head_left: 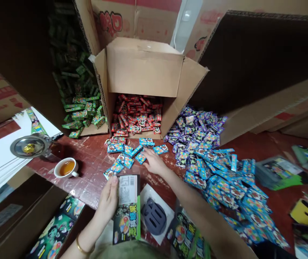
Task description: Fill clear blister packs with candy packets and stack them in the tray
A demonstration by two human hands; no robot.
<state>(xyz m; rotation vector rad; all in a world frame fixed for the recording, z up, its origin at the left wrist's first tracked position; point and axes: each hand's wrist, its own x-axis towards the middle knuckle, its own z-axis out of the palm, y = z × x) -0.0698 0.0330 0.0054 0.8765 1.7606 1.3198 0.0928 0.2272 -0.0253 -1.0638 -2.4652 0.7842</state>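
Fingers (112,187) of the left hand (107,203) are clasped round the edge of a box (126,212), which is held upright over the table's (89,162) near edge. The right hand (154,162) is laid flat, fingers spread, on loose blue packets (128,160) before the carton (143,72); nothing is gripped. Packets could be swept into the cup (66,168) or off the edge if raked carelessly.

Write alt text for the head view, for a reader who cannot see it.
The left hand holds a green-and-black printed pack while the right hand rests on blue sachets on a red table. Behind, a tipped cardboard box spills red sachets, with green sachets left and purple sachets right.
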